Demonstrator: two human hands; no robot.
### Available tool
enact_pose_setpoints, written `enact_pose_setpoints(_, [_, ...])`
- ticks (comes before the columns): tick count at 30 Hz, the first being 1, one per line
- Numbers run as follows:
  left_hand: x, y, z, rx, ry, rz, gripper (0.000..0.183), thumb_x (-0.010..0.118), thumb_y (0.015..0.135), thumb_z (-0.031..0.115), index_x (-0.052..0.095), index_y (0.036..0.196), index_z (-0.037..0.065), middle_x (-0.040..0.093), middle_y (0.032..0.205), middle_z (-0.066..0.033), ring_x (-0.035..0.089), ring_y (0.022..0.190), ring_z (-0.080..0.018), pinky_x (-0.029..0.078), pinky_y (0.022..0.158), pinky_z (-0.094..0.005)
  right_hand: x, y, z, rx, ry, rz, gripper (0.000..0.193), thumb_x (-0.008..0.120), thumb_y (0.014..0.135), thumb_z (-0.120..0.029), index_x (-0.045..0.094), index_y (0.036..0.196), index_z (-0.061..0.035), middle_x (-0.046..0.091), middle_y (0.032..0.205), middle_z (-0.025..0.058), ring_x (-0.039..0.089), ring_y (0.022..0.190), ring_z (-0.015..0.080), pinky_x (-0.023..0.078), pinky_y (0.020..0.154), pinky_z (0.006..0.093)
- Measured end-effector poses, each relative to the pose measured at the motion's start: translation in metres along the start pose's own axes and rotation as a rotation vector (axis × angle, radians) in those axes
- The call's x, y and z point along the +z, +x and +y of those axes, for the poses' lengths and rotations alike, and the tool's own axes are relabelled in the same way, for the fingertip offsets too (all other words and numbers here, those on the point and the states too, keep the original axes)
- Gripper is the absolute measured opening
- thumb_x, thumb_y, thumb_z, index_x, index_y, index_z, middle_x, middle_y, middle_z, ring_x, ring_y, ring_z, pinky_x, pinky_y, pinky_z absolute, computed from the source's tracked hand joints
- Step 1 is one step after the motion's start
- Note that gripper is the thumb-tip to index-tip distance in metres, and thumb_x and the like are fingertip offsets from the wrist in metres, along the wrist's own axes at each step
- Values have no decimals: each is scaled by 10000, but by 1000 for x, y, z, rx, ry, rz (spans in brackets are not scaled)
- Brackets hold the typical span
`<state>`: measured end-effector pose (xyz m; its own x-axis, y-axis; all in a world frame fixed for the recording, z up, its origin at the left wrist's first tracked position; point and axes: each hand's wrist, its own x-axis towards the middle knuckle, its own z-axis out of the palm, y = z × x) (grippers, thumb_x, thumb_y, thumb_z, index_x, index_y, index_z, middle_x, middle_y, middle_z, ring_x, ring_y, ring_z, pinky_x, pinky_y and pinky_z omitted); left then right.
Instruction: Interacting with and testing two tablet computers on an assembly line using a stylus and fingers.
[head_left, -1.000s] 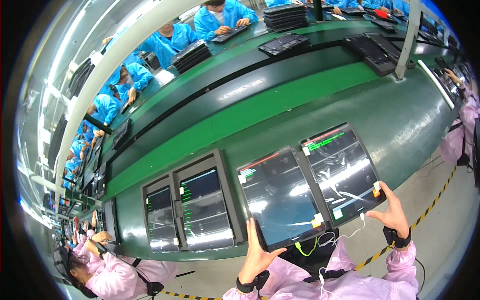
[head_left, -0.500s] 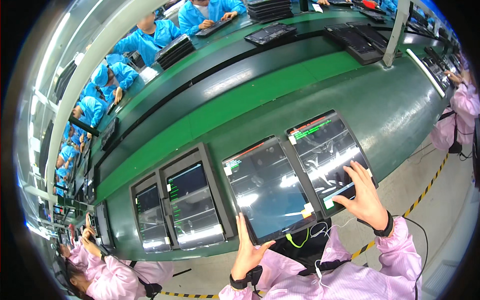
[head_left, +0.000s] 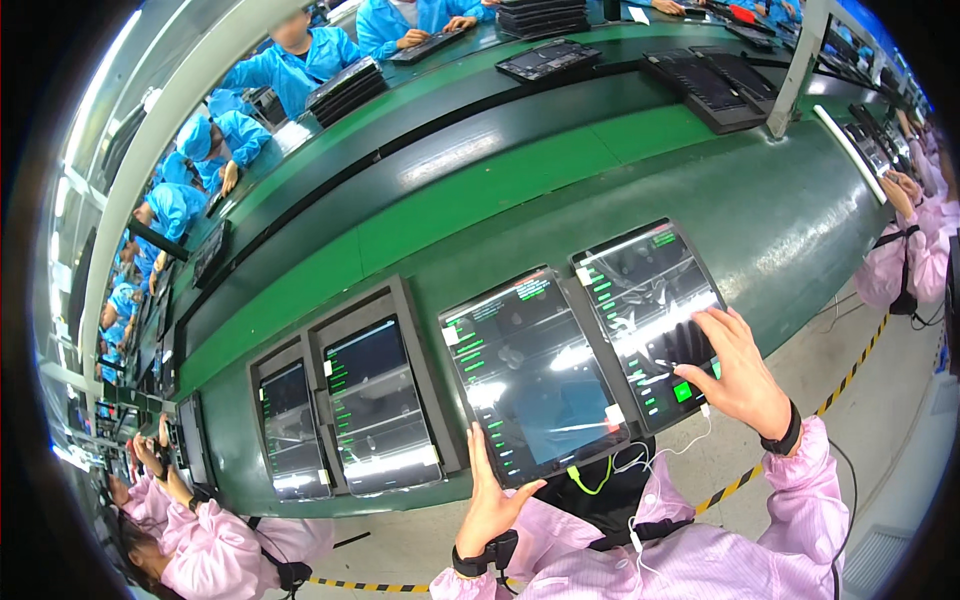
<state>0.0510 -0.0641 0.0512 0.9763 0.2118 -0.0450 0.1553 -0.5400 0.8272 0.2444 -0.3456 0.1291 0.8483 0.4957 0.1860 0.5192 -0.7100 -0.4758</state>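
Observation:
Two tablets with lit dark screens lie side by side before me: a larger middle tablet and a right tablet. Both screens show green text lines down the left. My left hand rests along the middle tablet's lower left edge, fingers stretched and thumb apart by its near corner. Over the lower right part of the right tablet is my right hand, fingers spread and thumb over the screen; whether it touches the glass I cannot tell. A white cable runs to the right tablet's near edge; a yellow-green cable hangs by the middle one.
To the left, a dark grey tray holds two more lit tablets. Beyond my green bench runs a dark conveyor belt, with blue-clad people and stacked tablet parts past it. Co-workers in pink sit on both sides. A metal post stands at far right.
Both tablets' screens have changed from mostly red headings to lists of green lines, and green blocks show at the right one's bottom. My right hand has shifted slightly; my left stays at the edge.

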Motion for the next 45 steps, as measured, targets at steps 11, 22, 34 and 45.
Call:
enact_pose_setpoints(11, [1, 0, -1, -15, -53, 10, 1115, 818, 654, 180, 32, 1415, -34, 61, 1484, -230, 78, 1386, -345, 158, 1113, -401, 20, 15, -8, -273, -49, -179, 538, 652, 803, -263, 464, 1204, 42, 569, 1115, 205, 452, 1152, 362, 243, 1056, 483])
enact_pose_setpoints(22, [-27, 6, 32, -39, 70, 71, 917, 842, 606, 148, 332, 1351, -15, 402, 1364, -197, 394, 1271, -297, 341, 1035, -384, -10, -51, 26, 275, 295, 189, 137, 669, 798, -114, 633, 790, 17, 611, 609, 112, 599, 533, 164, 457, 537, 264])
enact_pose_setpoints(34, [22, 99, 114, 593, 346, -274, 530, 708, 763, 183, 475, 1179, -48, 528, 1166, -201, 471, 1145, -364, 407, 935, -422, 31, -91, 36, 450, 484, -212, 253, 631, 834, -190, 644, 858, 61, 646, 682, 166, 621, 570, 168, 472, 547, 274])
enact_pose_setpoints(45, [54, 122, 117, 676, 523, -284, 572, 639, 810, 309, 449, 1147, -112, 512, 1162, -237, 446, 1161, -377, 336, 1011, -460, 34, -91, 34, 455, 590, -125, 250, 639, 836, -200, 637, 827, 50, 593, 603, 158, 572, 514, 153, 442, 499, 285])
